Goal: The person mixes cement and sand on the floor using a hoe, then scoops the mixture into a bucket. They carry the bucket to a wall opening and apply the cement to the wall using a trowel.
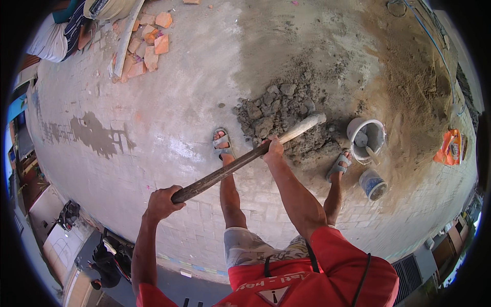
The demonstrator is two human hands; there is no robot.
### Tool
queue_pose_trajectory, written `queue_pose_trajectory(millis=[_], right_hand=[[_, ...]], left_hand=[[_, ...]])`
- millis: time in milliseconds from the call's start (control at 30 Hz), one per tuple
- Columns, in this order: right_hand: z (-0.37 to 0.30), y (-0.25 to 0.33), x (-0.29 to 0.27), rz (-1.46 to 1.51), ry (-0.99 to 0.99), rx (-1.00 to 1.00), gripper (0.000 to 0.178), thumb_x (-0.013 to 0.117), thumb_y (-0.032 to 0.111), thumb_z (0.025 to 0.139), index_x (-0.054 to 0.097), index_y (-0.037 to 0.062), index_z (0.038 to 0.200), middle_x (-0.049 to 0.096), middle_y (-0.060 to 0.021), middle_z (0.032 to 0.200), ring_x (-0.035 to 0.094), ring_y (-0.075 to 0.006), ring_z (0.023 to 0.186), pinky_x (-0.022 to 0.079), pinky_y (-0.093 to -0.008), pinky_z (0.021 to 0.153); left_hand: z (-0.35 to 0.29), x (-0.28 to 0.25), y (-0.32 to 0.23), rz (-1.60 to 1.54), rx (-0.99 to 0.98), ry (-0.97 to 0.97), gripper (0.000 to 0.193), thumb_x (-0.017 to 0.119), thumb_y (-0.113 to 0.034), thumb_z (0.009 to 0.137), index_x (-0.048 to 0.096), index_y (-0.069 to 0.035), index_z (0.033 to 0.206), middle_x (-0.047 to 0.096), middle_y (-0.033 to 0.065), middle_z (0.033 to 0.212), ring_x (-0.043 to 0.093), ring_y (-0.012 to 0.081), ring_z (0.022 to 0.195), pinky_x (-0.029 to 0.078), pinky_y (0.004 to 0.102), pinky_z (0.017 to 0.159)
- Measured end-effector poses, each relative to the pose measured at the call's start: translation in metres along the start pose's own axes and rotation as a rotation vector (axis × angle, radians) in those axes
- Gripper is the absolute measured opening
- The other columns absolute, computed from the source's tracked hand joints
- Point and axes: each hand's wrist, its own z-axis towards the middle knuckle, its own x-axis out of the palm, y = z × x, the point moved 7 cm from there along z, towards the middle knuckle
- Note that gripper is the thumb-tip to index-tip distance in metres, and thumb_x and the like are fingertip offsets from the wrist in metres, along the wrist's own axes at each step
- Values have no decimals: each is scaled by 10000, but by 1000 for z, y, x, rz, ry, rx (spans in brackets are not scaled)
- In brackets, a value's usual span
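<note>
Head view shows a long brown pole (221,172), pale at one end.

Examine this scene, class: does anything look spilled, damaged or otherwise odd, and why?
A dark, ragged patch marks the paler paving at left, possibly spilled liquid, well apart from the grey heap. Upper left, the orange brick pieces look broken.

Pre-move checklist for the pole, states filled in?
1. Left hand closed around the pole at its near end: ok.
2. Right hand gripping farther along: ok.
3. Pole's pale end over the heap: ok in this view.
4. Pale end touching the heap: cannot tell.
5. Bucket apart from the pole: ok.
6. Right foot well clear of the bucket: not ok, looks tight.
</note>
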Motion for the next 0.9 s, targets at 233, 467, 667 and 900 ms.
queue_pose_trajectory(millis=[233, 467, 667, 900], right_hand=[[-117, -39, -20, 72, 275, -113, 93, 566, 72, 786, 491, 44, 834, 509, -67, 701, 550, -203, 596, 495, -382, 575], [-84, 5, -39, -148, 179, -42, 95, 574, 95, 775, 487, 57, 775, 493, -66, 622, 517, -213, 514, 457, -379, 511], [-24, 83, -46, -366, 86, -215, 98, 602, 104, 745, 531, 38, 732, 477, -70, 555, 504, -221, 456, 444, -381, 431], [35, 315, 31, -593, 26, -565, 134, 564, 105, 853, 554, -29, 858, 510, -80, 620, 507, -203, 503, 444, -362, 468]], left_hand=[[-62, 59, 101, 189, -66, -152, 235, 747, -199, 653, 580, -100, 786, 617, 75, 739, 627, 289, 714, 507, 413, 636], [-127, 56, -26, 105, -243, -85, 155, 690, -172, 659, 575, -102, 736, 636, 103, 642, 644, 309, 600, 507, 423, 540], [-73, 134, -82, -125, -241, 153, 334, 667, -295, 709, 581, -88, 956, 664, 154, 750, 659, 359, 745, 516, 487, 666], [76, 117, -248, -380, 42, 149, 452, 626, -293, 756, 489, -13, 1085, 644, 233, 815, 643, 386, 808, 487, 482, 729]])
